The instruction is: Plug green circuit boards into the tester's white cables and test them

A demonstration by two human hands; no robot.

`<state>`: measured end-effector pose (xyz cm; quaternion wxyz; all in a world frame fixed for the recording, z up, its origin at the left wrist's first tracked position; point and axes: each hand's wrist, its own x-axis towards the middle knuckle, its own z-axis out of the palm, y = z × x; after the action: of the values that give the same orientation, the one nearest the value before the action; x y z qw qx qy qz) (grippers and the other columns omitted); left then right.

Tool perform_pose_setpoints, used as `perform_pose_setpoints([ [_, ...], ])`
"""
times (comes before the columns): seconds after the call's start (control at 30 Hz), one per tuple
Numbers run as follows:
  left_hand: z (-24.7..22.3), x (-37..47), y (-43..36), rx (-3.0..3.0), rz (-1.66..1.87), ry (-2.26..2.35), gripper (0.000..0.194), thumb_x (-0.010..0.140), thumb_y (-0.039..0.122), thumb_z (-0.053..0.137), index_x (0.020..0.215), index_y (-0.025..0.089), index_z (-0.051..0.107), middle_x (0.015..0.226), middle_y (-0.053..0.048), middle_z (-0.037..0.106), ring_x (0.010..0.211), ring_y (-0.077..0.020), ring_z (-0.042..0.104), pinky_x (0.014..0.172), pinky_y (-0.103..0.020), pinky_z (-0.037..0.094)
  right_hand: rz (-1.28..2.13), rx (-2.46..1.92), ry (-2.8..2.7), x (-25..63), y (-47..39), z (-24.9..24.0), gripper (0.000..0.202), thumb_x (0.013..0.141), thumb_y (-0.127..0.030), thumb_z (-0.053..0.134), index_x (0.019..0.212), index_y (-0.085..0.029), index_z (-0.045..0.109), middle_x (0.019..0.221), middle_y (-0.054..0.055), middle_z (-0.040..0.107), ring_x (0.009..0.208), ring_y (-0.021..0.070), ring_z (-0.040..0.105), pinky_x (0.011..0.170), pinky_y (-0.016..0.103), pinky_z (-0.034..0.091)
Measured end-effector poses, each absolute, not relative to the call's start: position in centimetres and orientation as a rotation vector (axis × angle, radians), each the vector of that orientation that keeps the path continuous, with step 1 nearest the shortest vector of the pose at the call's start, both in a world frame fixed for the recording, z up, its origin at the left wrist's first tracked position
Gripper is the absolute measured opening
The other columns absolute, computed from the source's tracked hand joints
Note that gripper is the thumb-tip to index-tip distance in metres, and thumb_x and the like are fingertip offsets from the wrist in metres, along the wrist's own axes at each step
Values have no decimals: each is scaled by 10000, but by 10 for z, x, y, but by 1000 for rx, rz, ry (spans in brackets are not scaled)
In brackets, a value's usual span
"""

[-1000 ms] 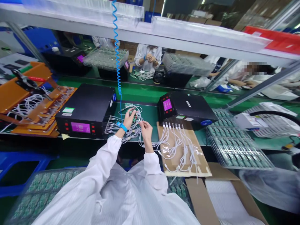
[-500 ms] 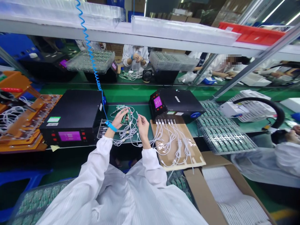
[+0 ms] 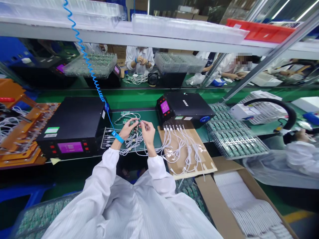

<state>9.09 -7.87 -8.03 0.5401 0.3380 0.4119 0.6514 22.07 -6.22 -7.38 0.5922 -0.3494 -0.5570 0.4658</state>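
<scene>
My left hand (image 3: 127,130), with a blue wrist strap (image 3: 117,136) below it, is closed around a small green circuit board (image 3: 135,128). Close beside it, my right hand (image 3: 148,132) pinches at the board's upper right edge. Its fingertips hide the white cable end between them. Under both hands lies a loose tangle of white cables (image 3: 132,143). Further green boards (image 3: 126,114) with white leads rest on the bench just behind my left hand.
Black test boxes with pink screens stand left (image 3: 72,122) and right (image 3: 185,108). Cables lie plugged in on a cardboard sheet (image 3: 199,146). Board trays (image 3: 236,136) are at right, above an open carton (image 3: 211,202). A blue coiled cord (image 3: 86,59) hangs at left. Co-workers sit opposite.
My right hand has moved left and slightly forward, bringing the cable end from beside the board up against it. My left hand still holds the board. The whole view has shifted slightly.
</scene>
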Motion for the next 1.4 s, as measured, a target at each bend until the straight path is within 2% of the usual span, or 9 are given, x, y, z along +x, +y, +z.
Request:
perform_pose_setpoints([
  [0.23,-84,94,-79,900,1542,1018,527,687,516,914,1035,185,697,745,-7,670,571,-95,535,522,-207,431,971,-841,-1335,221,-61,-75,287,926,-443,655,970,-170,729,997,58,656,840,166,728,835,318,614],
  [0.5,-77,97,-84,1175,1589,1205,394,781,498,847,995,185,739,781,-21,660,569,-110,519,533,-237,421,893,-947,-1413,226,-64,-69,290,943,-468,608,963,-207,732,987,69,650,926,187,639,885,328,569],
  [0.7,-76,102,-81,1237,1614,1276,370,799,510,820,971,188,762,916,-52,713,623,-121,542,570,-244,459,875,-909,-1429,227,-62,-69,309,955,-469,580,969,-199,731,984,71,642,938,187,635,888,321,551],
  [0.87,-77,103,-79,1286,1592,1326,387,823,528,794,998,182,776,826,-46,705,587,-122,527,545,-249,441,845,-861,-1481,232,-56,-69,295,968,-437,574,964,-196,745,971,70,655,934,191,646,886,326,539],
  [0.93,-75,102,-79,1294,1571,1323,400,823,526,796,1023,180,783,853,-58,719,597,-127,542,541,-249,441,861,-857,-1515,237,-56,-72,291,968,-440,583,1038,-200,733,1010,72,680,967,191,654,918,332,536],
  [1.07,-72,102,-80,1235,1567,1273,432,828,519,795,1097,181,774,949,-87,761,606,-127,554,541,-248,441,905,-946,-1494,253,-62,-87,445,894,-429,700,1261,-196,606,1076,74,720,1004,194,676,949,356,534],
  [1.27,-73,109,-75,1186,1601,1201,415,840,512,788,1101,192,754,972,-85,776,583,-118,526,557,-255,442,1228,-1008,-1717,271,-71,-109,491,789,-414,807,1173,-211,579,921,23,810,885,193,722,869,353,530],
  [1.4,-77,114,-72,1189,1601,1195,396,852,510,777,1096,199,750,961,-77,772,620,-135,569,580,-261,451,1238,-1048,-1689,269,-70,-112,468,781,-406,811,1150,-209,601,860,16,815,768,182,707,827,349,535],
])
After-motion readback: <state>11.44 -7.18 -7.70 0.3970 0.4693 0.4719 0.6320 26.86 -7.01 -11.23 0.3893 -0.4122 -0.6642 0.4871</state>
